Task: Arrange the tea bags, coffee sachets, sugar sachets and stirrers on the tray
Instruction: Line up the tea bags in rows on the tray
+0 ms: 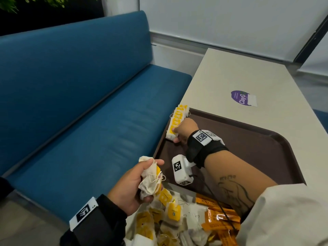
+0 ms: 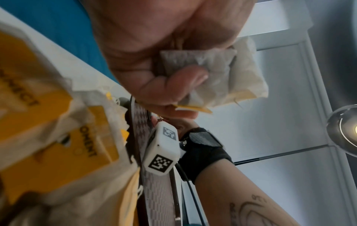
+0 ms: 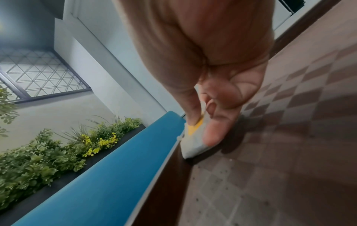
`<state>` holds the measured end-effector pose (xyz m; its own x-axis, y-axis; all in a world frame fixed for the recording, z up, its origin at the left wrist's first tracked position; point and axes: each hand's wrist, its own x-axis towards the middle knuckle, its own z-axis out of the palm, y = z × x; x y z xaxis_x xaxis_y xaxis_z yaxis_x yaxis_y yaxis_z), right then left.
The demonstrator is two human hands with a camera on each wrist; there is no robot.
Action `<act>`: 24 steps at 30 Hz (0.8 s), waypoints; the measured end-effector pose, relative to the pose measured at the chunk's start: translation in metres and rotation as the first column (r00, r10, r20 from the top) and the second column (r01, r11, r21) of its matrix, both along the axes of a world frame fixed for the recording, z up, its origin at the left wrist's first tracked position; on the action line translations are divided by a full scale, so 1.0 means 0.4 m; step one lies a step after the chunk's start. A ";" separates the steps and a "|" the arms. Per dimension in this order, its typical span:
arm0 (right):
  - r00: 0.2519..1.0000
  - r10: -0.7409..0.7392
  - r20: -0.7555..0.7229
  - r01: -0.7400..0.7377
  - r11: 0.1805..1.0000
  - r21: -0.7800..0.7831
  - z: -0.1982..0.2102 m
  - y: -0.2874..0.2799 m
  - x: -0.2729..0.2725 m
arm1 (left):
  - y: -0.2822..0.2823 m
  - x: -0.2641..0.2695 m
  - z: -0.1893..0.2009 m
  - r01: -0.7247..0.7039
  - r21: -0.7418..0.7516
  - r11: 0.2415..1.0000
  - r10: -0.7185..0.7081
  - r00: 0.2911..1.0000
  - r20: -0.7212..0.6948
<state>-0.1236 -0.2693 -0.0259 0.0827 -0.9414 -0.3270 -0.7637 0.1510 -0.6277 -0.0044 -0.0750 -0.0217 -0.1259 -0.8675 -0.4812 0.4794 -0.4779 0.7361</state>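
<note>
Right hand (image 1: 184, 132) at the left rim of the brown tray (image 1: 248, 139): thumb and fingers pinch the nearest tea bag at the end of a row of tea bags (image 1: 177, 121), which stands on edge along that rim and reaches to the tray's far-left corner. In the right wrist view the thumb tip rests on the yellow tag and a finger (image 3: 214, 130) lies along the bag's white paper side (the bag's lower corner touches the tray floor).

Left hand (image 1: 134, 181), held above the table's near-left edge, is closed around a bunch of tea bags (image 1: 150, 180); loose strings and yellow tags hang from the fist. The left wrist view shows curled fingers (image 2: 185, 78) pressing crumpled filter paper against the palm.

Beneath the left hand, a loose pile of tea bags (image 1: 165, 219) lies on the table (image 1: 230, 77), with orange coffee sachets (image 1: 220, 219) just to its right, near the tray's near edge.

The tray is a rounded rectangle with a raised lip and a fine checkered surface texture; its floor right of the row is bare. The table top is smooth, pale and carries a purple sticker (image 1: 243, 97) beyond the tray. A blue padded bench (image 1: 79, 103) runs along the table's left side.
</note>
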 end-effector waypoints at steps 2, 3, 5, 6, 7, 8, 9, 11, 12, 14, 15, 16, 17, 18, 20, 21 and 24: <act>0.999 -0.031 0.007 0.032 0.999 -0.034 0.008 0.006 -0.005 | 0.001 0.002 0.005 0.019 -0.002 1.000 -0.019 0.999 -0.032; 1.000 -0.017 0.013 0.018 0.998 -0.058 0.020 0.011 -0.013 | 0.001 0.003 0.009 0.028 -0.003 1.000 -0.028 0.998 -0.051; 0.994 0.024 0.105 -0.012 0.994 -0.110 0.069 0.051 -0.030 | 0.000 0.004 0.018 0.049 -0.002 0.999 -0.049 0.996 -0.074; 0.984 0.060 0.170 -0.046 0.995 -0.083 0.098 0.081 -0.041 | 0.000 0.003 0.023 0.063 0.001 0.998 -0.063 0.995 -0.082; 0.967 0.110 0.232 -0.105 0.994 -0.034 0.124 0.112 -0.051 | 0.000 0.001 0.028 0.080 0.004 0.997 -0.080 0.993 -0.092; 0.943 0.169 0.287 -0.180 0.983 0.014 0.150 0.147 -0.060 | -0.001 -0.002 0.034 0.100 0.004 0.995 -0.099 0.990 -0.099; 0.920 0.240 0.309 -0.267 0.963 0.047 0.169 0.177 -0.070 | -0.002 -0.006 0.039 0.123 0.006 0.992 -0.121 0.987 -0.101; 0.879 0.383 0.284 -0.417 0.906 0.071 0.196 0.235 -0.084 | -0.004 -0.017 0.052 0.177 0.003 0.984 -0.176 0.980 -0.090; 0.861 0.421 0.285 -0.457 0.886 0.074 0.205 0.259 -0.086 | -0.005 -0.022 0.058 0.203 -0.005 0.979 -0.203 0.976 -0.079; 0.845 0.413 0.340 -0.467 0.880 0.092 0.205 0.297 -0.096 | -0.003 -0.037 0.071 0.248 -0.025 0.968 -0.249 0.967 -0.049; 0.839 0.391 0.378 -0.454 0.886 0.091 0.200 0.312 -0.100 | 0.000 -0.042 0.074 0.264 -0.034 0.964 -0.265 0.964 -0.032; 0.829 0.365 0.423 -0.435 0.897 0.080 0.196 0.327 -0.105 | 0.003 -0.047 0.075 0.276 -0.043 0.960 -0.276 0.961 -0.011; 0.812 0.331 0.480 -0.407 0.911 0.061 0.189 0.340 -0.110 | 0.006 -0.051 0.075 0.283 -0.052 0.958 -0.283 0.959 0.011; 0.791 0.285 0.540 -0.365 0.930 0.044 0.184 0.351 -0.117 | 0.009 -0.054 0.074 0.286 -0.058 0.956 -0.285 0.958 0.031; 0.741 0.201 0.640 -0.271 0.963 0.010 0.185 0.378 -0.130 | 0.016 -0.058 0.070 0.279 -0.068 0.958 -0.275 0.960 0.055; 0.725 0.181 0.664 -0.229 0.973 -0.016 0.187 0.390 -0.137 | 0.019 -0.059 0.069 0.270 -0.071 0.960 -0.266 0.963 0.051; 0.727 0.176 0.664 -0.139 0.984 -0.109 0.194 0.415 -0.158 | 0.023 -0.060 0.069 0.237 -0.034 0.971 -0.239 0.970 -0.053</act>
<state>-0.1866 -0.1034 0.0516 0.4112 -0.9076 -0.0847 -0.1537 0.0226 -0.9879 -0.0282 -0.0660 0.0059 -0.3562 -0.8222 -0.4439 0.3953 -0.5631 0.7258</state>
